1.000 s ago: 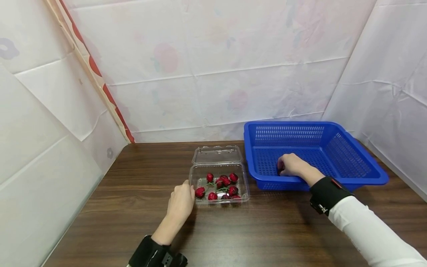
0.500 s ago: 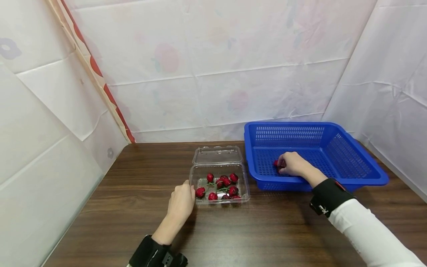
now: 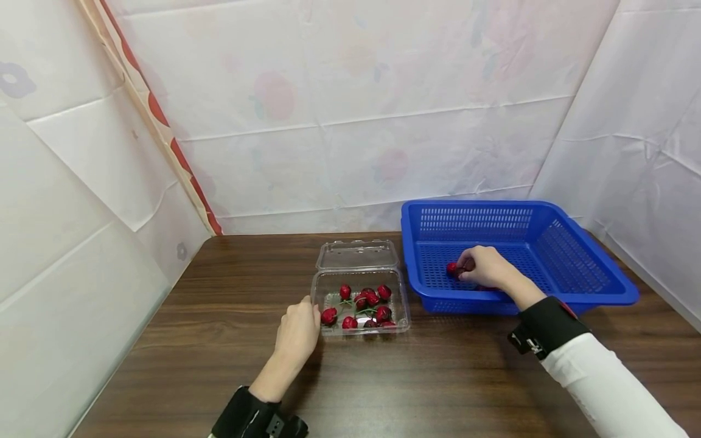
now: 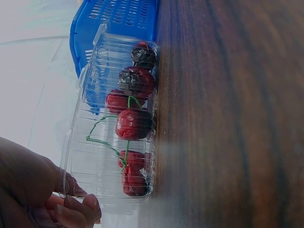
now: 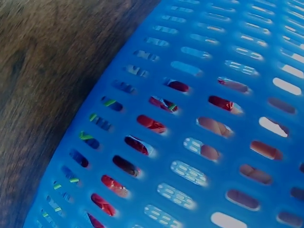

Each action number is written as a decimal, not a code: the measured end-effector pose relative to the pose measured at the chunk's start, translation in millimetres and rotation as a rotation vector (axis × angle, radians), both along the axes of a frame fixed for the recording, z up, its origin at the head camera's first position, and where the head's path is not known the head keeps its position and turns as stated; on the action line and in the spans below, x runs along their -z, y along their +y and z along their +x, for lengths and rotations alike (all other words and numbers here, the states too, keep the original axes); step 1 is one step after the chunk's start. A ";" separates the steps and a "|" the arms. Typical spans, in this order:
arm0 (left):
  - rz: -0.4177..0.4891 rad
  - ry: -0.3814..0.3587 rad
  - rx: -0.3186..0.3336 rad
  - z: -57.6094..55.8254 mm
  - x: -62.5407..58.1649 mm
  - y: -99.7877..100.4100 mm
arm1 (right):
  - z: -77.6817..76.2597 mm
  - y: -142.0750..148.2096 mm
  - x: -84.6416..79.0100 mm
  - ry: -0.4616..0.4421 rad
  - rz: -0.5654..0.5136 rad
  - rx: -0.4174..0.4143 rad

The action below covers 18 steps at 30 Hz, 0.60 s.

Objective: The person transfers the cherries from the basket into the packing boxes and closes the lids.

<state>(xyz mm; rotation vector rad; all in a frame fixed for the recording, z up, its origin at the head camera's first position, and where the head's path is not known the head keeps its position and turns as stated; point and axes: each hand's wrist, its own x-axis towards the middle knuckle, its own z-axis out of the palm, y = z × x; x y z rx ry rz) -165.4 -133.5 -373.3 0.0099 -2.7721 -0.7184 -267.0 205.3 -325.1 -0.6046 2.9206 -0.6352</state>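
My left hand [image 3: 297, 330] pinches the left rim of a clear plastic clamshell box [image 3: 319, 281], its lid folded back. In the left wrist view my fingers [image 4: 78, 209] lie at the box's edge. Several red cherries [image 3: 383, 314] with green stems lie in the box. Inside the blue basket [image 3: 520, 299] my right hand [image 3: 487, 267] reaches over the near rim and holds a dark cherry [image 3: 468, 264] between thumb and fingers. A brighter cherry [image 3: 451, 268] sits just left of the fingertips. The basket wall [image 5: 156, 109] hides most of this hand in the right wrist view, with red cherries showing through the slots.
The box and basket stand side by side on a brown wooden table [image 3: 383, 383]. White patterned sheets [image 3: 356, 121] hang behind the table and at both sides. The basket's raised near rim lies under my right wrist.
My right hand has risen slightly and shifted right inside the basket, with the dark cherry at its fingers. More red cherries now show around it. My left hand and the box have stayed still.
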 end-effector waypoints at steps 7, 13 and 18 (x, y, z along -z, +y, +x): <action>0.003 0.010 0.002 -0.3 1.1 -0.4 | 4.1 1.8 -6.0 0.036 -0.043 0.016; -0.006 0.015 0.004 -0.4 1.3 -0.7 | 7.9 1.1 -10.6 0.040 -0.054 0.034; -0.001 0.005 0.003 -0.5 0.8 -0.3 | 10.6 1.2 -13.2 0.054 -0.084 0.048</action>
